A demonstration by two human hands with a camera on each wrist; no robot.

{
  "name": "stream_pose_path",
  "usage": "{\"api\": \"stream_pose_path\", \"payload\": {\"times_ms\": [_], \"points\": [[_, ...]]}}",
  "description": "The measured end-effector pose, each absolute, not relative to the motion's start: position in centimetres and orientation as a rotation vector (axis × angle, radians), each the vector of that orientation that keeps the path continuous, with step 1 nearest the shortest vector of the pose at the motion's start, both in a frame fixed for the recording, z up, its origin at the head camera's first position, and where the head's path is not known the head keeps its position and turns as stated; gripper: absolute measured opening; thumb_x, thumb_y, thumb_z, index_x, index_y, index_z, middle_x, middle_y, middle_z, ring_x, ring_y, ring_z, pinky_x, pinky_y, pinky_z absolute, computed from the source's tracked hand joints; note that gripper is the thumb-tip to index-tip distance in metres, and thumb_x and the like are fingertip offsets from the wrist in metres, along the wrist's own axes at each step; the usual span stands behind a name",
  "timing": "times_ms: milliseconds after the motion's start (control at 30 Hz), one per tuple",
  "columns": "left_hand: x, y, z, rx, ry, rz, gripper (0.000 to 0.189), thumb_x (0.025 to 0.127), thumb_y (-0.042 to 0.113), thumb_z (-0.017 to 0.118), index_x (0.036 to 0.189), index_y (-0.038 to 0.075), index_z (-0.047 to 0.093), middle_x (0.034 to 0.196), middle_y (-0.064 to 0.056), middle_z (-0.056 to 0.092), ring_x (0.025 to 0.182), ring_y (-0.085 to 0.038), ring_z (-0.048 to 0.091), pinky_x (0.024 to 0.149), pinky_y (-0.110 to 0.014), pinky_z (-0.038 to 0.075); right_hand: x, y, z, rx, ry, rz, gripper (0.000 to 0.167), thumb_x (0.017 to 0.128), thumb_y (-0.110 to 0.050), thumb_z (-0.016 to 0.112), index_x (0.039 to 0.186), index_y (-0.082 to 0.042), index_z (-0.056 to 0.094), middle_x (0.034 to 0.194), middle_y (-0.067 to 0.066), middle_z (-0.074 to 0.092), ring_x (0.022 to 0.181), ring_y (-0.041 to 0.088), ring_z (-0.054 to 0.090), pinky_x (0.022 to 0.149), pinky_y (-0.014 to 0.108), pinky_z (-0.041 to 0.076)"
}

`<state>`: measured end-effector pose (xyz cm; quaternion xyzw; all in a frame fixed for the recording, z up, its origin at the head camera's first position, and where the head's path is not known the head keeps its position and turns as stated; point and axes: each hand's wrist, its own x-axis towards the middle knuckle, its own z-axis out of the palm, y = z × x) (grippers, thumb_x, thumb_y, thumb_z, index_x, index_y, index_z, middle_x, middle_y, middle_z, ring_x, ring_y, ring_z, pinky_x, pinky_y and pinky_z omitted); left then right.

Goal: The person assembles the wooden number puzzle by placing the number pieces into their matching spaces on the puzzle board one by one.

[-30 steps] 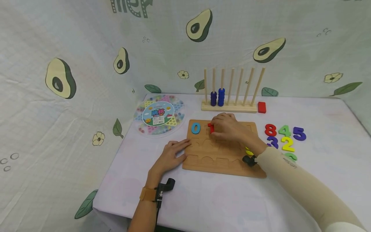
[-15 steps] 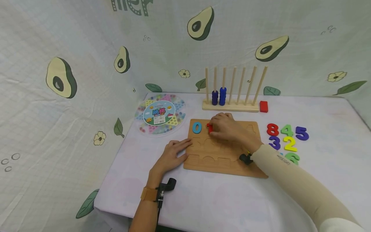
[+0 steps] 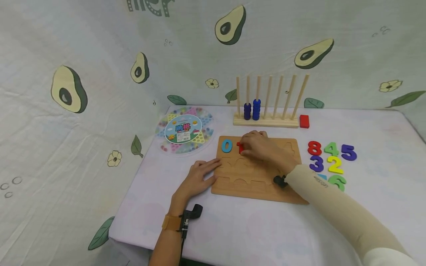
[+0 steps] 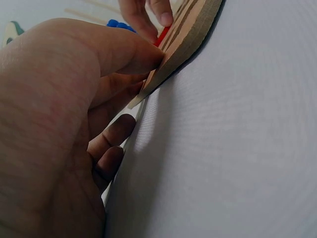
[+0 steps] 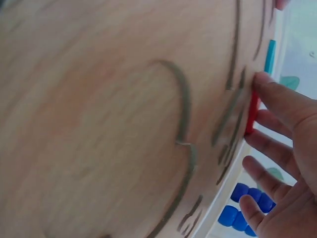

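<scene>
Red number piece [image 3: 240, 148], pinched by the right hand [image 3: 257, 145], sits on the upper part of the wooden board [image 3: 233, 189] at the head view's centre, mostly covered there, though the right wrist view shows fingertips at both its ends. From the left come a round box [image 3: 183, 128] lettered 跳棋, its finer print illegible, the left hand [image 3: 198, 178] with fingers outstretched on the board's left edge, a blue 0 [image 3: 223, 146], and a pegged stand [image 3: 266, 121] with blue beads [image 3: 256, 110] beside a red block [image 3: 304, 121]. Farther right, the beige sleeve [image 3: 336, 207], lettering unclear, partly hides a blue piece [image 3: 322, 177] below the numerals 8 [image 3: 314, 148], 4 [image 3: 331, 149], 5 [image 3: 348, 152], 3 [image 3: 317, 163] and 2 [image 3: 335, 165].
</scene>
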<state>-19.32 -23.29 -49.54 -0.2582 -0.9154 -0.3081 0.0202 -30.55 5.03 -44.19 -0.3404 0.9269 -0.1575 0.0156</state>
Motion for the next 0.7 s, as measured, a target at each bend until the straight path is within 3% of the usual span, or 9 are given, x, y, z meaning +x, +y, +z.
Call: {"api": "stream_pose_path", "payload": {"times_ms": [233,433,700], "points": [[-19.2,-23.5,-49.7,-0.788,-2.838,-0.940,0.051,0.097,0.025,0.063,0.147,0.021,0.054,0.154,0.003,0.046,0.119,-0.026,0.043,0.096,-0.050,0.033,-30.0,5.3,-44.2,-1.073,2.903,-0.442,0.045,0.092,-0.041,0.072,0.124,-0.010,0.070,0.132,0.008,0.063,0.131,0.035,0.044,0.103,0.062,0.027],[-19.1,-23.7,-49.6,-0.760,-2.866,-0.926,0.051,0.097,0.025,0.064,0.147,0.022,0.054,0.154,0.005,0.045,0.120,-0.025,0.043,0.098,-0.049,0.032,-28.6,6.1,-43.0,-1.132,2.904,-0.490,0.033,0.095,-0.034,0.068,0.119,-0.011,0.071,0.129,0.009,0.064,0.130,0.033,0.044,0.105,0.059,0.028],[-19.3,-23.3,-49.7,-0.740,-2.906,-0.920,0.051,0.098,0.027,0.062,0.148,0.024,0.052,0.155,0.009,0.042,0.123,-0.024,0.041,0.099,-0.048,0.031,-26.5,8.5,-41.4,-1.147,2.962,-0.500,0.033,0.095,-0.030,0.068,0.121,-0.009,0.071,0.126,0.008,0.066,0.128,0.032,0.048,0.105,0.056,0.028]]}}
